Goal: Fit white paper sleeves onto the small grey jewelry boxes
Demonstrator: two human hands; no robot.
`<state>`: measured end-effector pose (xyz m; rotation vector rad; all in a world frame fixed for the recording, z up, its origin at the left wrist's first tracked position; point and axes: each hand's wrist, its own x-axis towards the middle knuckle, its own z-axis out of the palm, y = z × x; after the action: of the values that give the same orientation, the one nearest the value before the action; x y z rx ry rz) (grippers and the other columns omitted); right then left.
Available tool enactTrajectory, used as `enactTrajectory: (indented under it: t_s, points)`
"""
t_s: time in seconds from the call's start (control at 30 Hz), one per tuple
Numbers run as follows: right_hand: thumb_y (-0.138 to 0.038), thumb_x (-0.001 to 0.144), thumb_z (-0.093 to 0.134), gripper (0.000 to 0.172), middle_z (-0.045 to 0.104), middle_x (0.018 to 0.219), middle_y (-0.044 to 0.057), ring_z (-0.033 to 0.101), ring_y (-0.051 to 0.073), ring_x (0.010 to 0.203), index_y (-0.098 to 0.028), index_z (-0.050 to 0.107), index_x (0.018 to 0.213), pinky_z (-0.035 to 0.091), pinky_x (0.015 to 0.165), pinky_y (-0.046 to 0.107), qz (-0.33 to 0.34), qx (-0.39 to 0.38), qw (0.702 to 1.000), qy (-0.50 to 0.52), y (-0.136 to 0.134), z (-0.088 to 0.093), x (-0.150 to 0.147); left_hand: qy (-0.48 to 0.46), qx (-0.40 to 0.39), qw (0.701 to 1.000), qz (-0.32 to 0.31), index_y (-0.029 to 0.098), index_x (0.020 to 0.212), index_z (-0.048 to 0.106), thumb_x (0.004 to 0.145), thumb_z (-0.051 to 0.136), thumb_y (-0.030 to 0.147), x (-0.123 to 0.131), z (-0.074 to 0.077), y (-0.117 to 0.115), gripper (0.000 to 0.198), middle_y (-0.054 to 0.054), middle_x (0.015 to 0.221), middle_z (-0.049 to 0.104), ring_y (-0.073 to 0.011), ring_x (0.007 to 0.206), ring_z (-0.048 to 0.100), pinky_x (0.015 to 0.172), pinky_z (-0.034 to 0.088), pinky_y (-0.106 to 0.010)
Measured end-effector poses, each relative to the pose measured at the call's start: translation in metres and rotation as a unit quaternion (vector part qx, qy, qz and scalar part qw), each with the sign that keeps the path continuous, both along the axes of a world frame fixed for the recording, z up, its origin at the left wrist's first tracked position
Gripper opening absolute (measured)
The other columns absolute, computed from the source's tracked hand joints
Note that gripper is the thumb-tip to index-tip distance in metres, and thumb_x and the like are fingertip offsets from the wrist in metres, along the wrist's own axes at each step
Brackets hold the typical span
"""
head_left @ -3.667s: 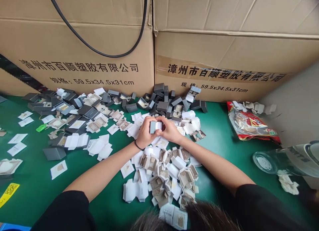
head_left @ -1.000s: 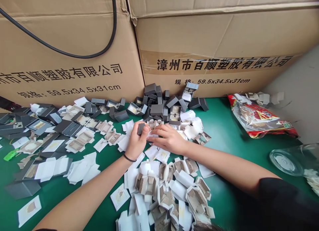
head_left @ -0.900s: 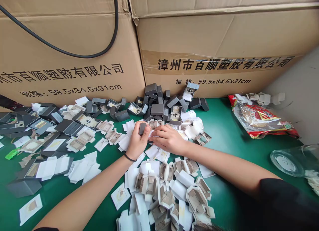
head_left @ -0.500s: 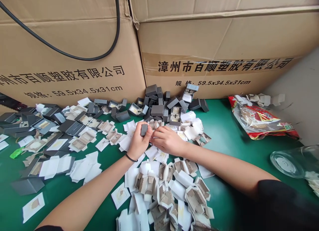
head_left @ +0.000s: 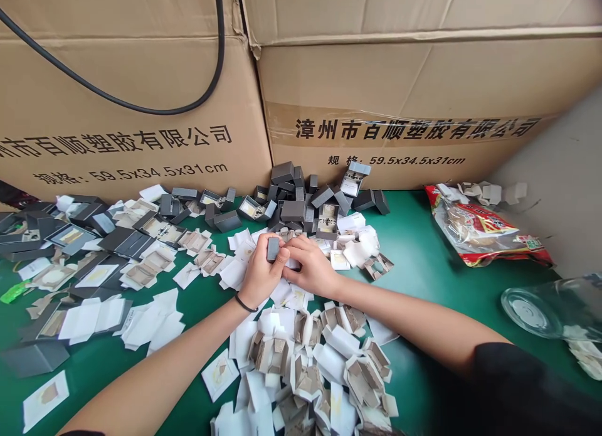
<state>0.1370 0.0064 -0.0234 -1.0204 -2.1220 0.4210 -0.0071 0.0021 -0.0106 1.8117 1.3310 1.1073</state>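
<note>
My left hand [head_left: 262,274] is wrapped round a small dark grey box [head_left: 273,249], one end of which shows above the thumb. My right hand [head_left: 308,265] meets it from the right with curled fingers pressed against the box's hidden side; what they pinch cannot be made out. Just beyond both hands lies a heap of dark grey jewellery-type boxes [head_left: 292,211], some open with pale inner parts. Nearer to me, below my wrists, is a pile of torn white and grey-brown cardboard inserts [head_left: 308,376].
More dark boxes [head_left: 125,240] and white papers [head_left: 153,320] cover the left of the green table [head_left: 421,235]. A red-and-clear food bag [head_left: 486,226] and a clear plastic jar [head_left: 531,310] lie at right. Large cartons [head_left: 399,78] stand behind; a black cable [head_left: 155,110] hangs in front.
The view has shifted slightly. Both hands stay together around the small box, and my right fingers have closed in a little, with the thumb now showing lower down.
</note>
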Motion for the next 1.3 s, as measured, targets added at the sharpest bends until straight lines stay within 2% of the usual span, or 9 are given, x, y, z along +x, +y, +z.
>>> enactTrajectory:
  t_s: [0.17,0.3,0.43,0.53,0.83,0.97,1.07,1.17,1.3]
  points:
    - [-0.022,0.081,0.057,0.008,0.059,0.085,0.003,0.047,0.016,0.082,-0.02,0.062,0.087,0.038,0.074,0.03,-0.001,-0.008,1.0,-0.009,-0.001,0.0,-0.002,0.011,0.0,1.0,0.02,0.02,0.097,0.043,0.083,0.048,0.051,0.001,0.001,0.0,0.034,-0.006,0.094,0.057,-0.0184,0.086,0.057,0.079,0.046,-0.033]
    - [-0.022,0.086,0.052,0.01,0.06,0.087,0.004,0.047,0.017,0.085,-0.019,0.062,0.084,0.037,0.073,0.03,0.006,0.095,0.993,-0.063,-0.005,0.0,0.004,-0.004,-0.009,1.0,0.012,0.02,0.097,0.044,0.086,0.044,0.049,0.0,0.001,0.0,0.031,-0.006,0.093,0.057,-0.0175,0.086,0.058,0.079,0.047,-0.032]
    - [-0.016,0.089,0.046,0.019,0.06,0.086,0.005,0.046,0.018,0.089,-0.017,0.061,0.078,0.035,0.076,0.032,0.037,0.217,0.964,-0.15,-0.008,0.003,0.01,-0.024,-0.018,1.0,0.007,0.02,0.097,0.044,0.086,0.043,0.049,-0.001,-0.001,0.001,0.03,-0.005,0.093,0.057,-0.0169,0.085,0.058,0.081,0.047,-0.033]
    - [-0.014,0.089,0.046,0.019,0.058,0.083,0.006,0.045,0.019,0.086,-0.016,0.061,0.077,0.034,0.076,0.033,0.046,0.242,0.951,-0.186,-0.01,0.008,0.01,-0.033,-0.02,0.999,0.007,0.02,0.097,0.043,0.086,0.044,0.049,-0.002,-0.002,0.002,0.031,-0.006,0.093,0.056,-0.0172,0.085,0.058,0.082,0.046,-0.034]
    - [-0.016,0.087,0.049,0.016,0.056,0.084,0.006,0.045,0.019,0.082,-0.015,0.059,0.075,0.031,0.073,0.034,0.043,0.227,0.943,-0.237,-0.011,0.014,0.01,-0.026,-0.008,1.0,0.014,0.021,0.098,0.043,0.086,0.042,0.052,-0.002,-0.004,0.003,0.034,-0.005,0.092,0.055,-0.0169,0.085,0.057,0.083,0.045,-0.033]
    - [-0.02,0.088,0.049,0.018,0.056,0.082,0.006,0.045,0.018,0.081,-0.017,0.059,0.074,0.032,0.068,0.032,0.052,0.204,0.952,-0.223,-0.007,0.012,0.012,-0.029,0.0,1.0,0.012,0.02,0.096,0.044,0.085,0.041,0.055,-0.002,-0.004,0.004,0.036,-0.005,0.092,0.056,-0.0169,0.084,0.057,0.081,0.045,-0.032]
    - [-0.024,0.089,0.048,0.02,0.058,0.081,0.006,0.048,0.017,0.08,-0.019,0.062,0.076,0.036,0.068,0.03,0.063,0.167,0.974,-0.139,-0.003,0.008,0.015,-0.039,0.0,0.999,0.007,0.02,0.094,0.045,0.085,0.041,0.055,-0.003,-0.005,0.004,0.036,-0.006,0.092,0.056,-0.0167,0.085,0.057,0.081,0.046,-0.031]
    - [-0.024,0.09,0.045,0.022,0.061,0.085,0.007,0.054,0.016,0.082,-0.018,0.064,0.082,0.044,0.072,0.029,0.022,0.094,0.995,0.01,0.001,0.007,0.018,-0.07,0.003,0.997,0.01,0.02,0.093,0.046,0.087,0.039,0.054,-0.004,-0.006,0.006,0.035,-0.005,0.091,0.055,-0.0159,0.085,0.056,0.083,0.046,-0.031]
    - [-0.023,0.091,0.042,0.023,0.063,0.091,0.008,0.058,0.016,0.091,-0.018,0.064,0.091,0.048,0.081,0.03,-0.025,0.009,0.994,0.11,0.003,0.009,0.02,-0.123,0.003,0.992,0.018,0.021,0.095,0.046,0.086,0.031,0.06,-0.006,-0.006,0.007,0.043,-0.006,0.09,0.055,-0.0167,0.085,0.056,0.083,0.047,-0.033]
